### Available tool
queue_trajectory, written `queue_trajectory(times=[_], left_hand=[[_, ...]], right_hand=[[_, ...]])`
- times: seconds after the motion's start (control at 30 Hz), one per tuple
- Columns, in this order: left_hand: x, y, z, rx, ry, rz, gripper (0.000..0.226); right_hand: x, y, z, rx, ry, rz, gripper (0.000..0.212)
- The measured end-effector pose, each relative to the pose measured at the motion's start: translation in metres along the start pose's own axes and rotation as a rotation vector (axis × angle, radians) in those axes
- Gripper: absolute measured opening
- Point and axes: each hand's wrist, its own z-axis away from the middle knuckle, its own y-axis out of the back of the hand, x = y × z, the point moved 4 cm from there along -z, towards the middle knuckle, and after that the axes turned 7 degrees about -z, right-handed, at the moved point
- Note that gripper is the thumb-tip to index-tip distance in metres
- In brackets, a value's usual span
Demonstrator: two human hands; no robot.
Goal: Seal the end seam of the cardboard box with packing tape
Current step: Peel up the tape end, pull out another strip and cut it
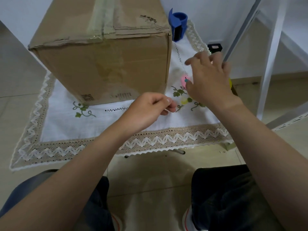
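Box (103, 64): upper left of frame, top seam taped.
Left hand (150, 109): grip narrow, fingers curled, holding nothing visible.
Right hand (210, 80): grip wide, empty.

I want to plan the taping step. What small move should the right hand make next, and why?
Probably reach the right hand further back to the blue tape dispenser. It stands untouched on the cloth behind the cardboard box, the hand is open with spread fingers and seems to hold nothing, and the left hand is loosely curled, no tape visible.
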Motion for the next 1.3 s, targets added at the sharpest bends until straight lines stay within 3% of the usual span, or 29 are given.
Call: queue_trajectory(times=[0.23,0.4,0.57,0.73,1.0,1.1,1.23,1.3], left_hand=[[-0.005,0.023,0.000,0.130,0.034,0.029,0.032],[-0.008,0.029,0.002,0.140,0.012,0.043,0.032],[-0.009,0.035,0.008,0.152,0.022,0.031,0.033],[-0.009,0.039,0.013,0.142,0.065,0.041,0.035],[-0.008,0.047,0.016,0.158,0.048,0.063,0.035],[-0.007,0.048,0.016,0.166,0.034,0.075,0.034],[-0.006,0.043,0.014,0.148,0.022,0.057,0.034],[-0.007,0.041,0.013,0.143,0.022,0.046,0.035]], right_hand=[[-0.006,-0.028,-0.009,-0.238,-0.041,-0.012,0.058],[-0.013,-0.024,-0.015,-0.160,-0.035,-0.052,0.052],[-0.021,-0.023,-0.019,-0.245,-0.006,-0.116,0.044],[-0.036,-0.025,-0.022,-0.180,-0.033,-0.186,0.017],[-0.038,-0.016,-0.017,-0.205,-0.026,-0.130,0.015],[-0.030,-0.002,-0.013,-0.180,-0.096,0.003,0.032],[-0.008,-0.006,-0.004,-0.408,-0.337,-0.008,0.055],[0.001,-0.006,-0.005,-0.402,-0.347,0.011,0.056]])
